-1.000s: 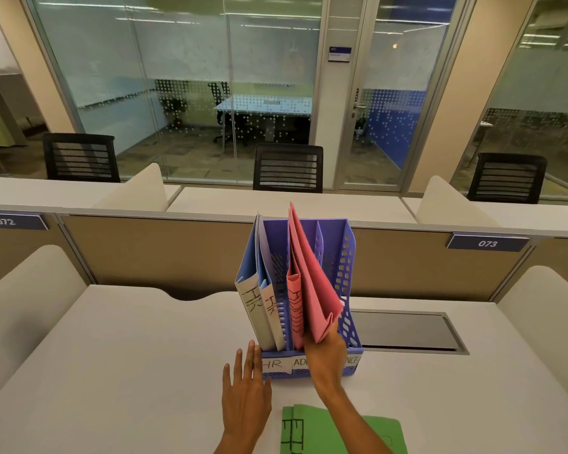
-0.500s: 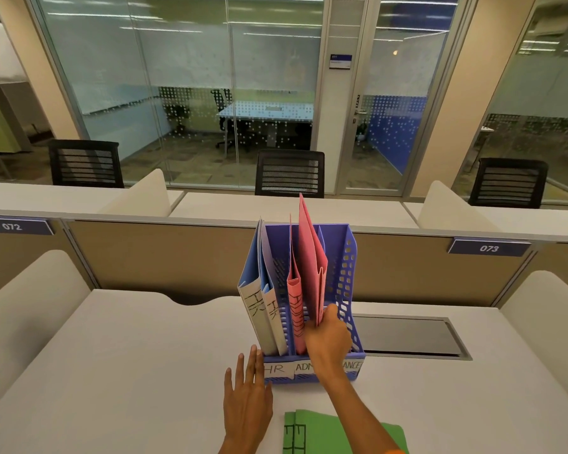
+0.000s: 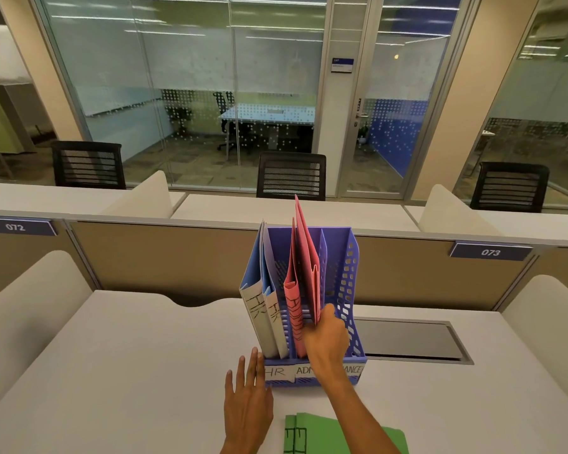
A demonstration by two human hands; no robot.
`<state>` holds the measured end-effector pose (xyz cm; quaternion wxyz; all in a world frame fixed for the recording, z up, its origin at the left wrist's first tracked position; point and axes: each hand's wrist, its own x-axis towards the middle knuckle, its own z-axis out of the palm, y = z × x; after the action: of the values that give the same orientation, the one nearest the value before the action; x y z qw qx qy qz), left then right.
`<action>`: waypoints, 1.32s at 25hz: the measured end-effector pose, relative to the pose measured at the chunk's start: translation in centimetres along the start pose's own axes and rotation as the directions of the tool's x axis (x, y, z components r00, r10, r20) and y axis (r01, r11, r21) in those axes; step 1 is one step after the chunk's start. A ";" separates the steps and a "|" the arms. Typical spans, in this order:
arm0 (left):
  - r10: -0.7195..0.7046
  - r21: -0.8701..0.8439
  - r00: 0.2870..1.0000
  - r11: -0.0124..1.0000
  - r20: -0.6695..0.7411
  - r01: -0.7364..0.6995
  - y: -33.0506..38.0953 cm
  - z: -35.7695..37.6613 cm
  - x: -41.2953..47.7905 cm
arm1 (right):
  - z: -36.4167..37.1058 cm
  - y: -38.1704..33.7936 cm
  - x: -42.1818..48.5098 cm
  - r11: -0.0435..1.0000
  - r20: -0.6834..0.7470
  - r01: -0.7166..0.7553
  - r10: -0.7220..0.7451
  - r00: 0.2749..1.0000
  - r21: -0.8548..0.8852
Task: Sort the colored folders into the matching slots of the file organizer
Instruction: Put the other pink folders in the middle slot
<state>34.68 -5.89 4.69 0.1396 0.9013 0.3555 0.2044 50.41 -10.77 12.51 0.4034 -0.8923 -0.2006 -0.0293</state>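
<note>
A blue-violet file organizer stands upright on the white desk, its front labelled HR, ADMIN and FINANCE. Two blue folders marked HR lean in the left slot. One pink folder stands in the middle slot. My right hand grips the lower edge of a second pink folder, which stands nearly upright in the middle slot. My left hand lies flat on the desk, fingertips touching the organizer's front left corner. A green folder lies flat on the desk near me, partly under my right forearm.
A dark recessed cable hatch lies in the desk right of the organizer. Cream side dividers flank the desk and a tan partition closes the back. Black chairs and glass office walls stand beyond.
The pink folder in my right hand swung from tilted right to nearly upright and sank deeper into the middle slot. My left hand stayed flat by the organizer.
</note>
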 end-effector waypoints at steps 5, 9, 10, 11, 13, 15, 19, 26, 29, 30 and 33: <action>-0.103 0.043 0.992 0.994 0.072 0.100 -0.1 0.2 0.0 | 0.1 -0.4 0.3 0.998 0.065 0.003 0.001 0.998 -0.057; -0.154 0.067 0.948 0.988 0.280 0.141 0.3 -0.4 0.5 | 0.4 0.3 -0.5 0.999 0.140 -0.013 0.020 0.990 -0.050; -0.152 0.095 0.951 0.987 0.270 0.130 0.3 -0.4 0.5 | 0.3 0.7 -0.7 1.000 0.152 -0.005 0.008 0.988 -0.022; -0.135 0.099 0.955 0.989 0.263 0.113 0.3 -0.4 0.4 | 0.2 1.0 -0.9 1.000 0.159 0.008 -0.012 0.987 0.030; -0.114 0.124 0.953 0.989 0.281 0.082 0.1 -0.4 0.1 | -0.4 1.3 -1.2 0.986 0.156 0.026 -0.052 0.986 0.166; -0.091 0.110 0.943 0.992 0.319 0.058 0.0 -0.2 0.0 | -1.0 1.0 -1.1 0.961 0.136 0.038 -0.078 0.988 0.273; -0.067 0.137 0.946 0.990 0.316 0.024 -0.1 0.3 0.2 | -2.1 -0.7 -0.3 0.931 0.083 0.031 -0.065 0.994 0.365; -0.059 0.098 0.954 0.995 0.295 0.032 -1.5 1.8 0.0 | -3.3 -1.8 0.3 0.981 -0.073 0.030 -0.016 0.997 0.193; -0.070 0.132 0.953 0.991 0.294 0.032 -1.5 2.0 0.0 | -3.8 -2.9 0.8 0.995 -0.150 0.065 -0.054 0.987 0.070; -0.073 0.133 0.951 0.991 0.301 0.035 -1.5 2.0 0.1 | -4.0 -3.4 1.1 0.997 -0.156 0.070 -0.063 0.986 0.035; -0.071 0.128 0.955 0.991 0.289 0.035 -1.5 2.0 0.0 | -4.5 -5.3 2.1 0.994 -0.095 0.072 -0.079 0.992 -0.077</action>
<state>34.77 -5.00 2.31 0.1411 0.9186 0.3667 0.0431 50.82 -10.24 19.74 0.3784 -0.8958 -0.2129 -0.0953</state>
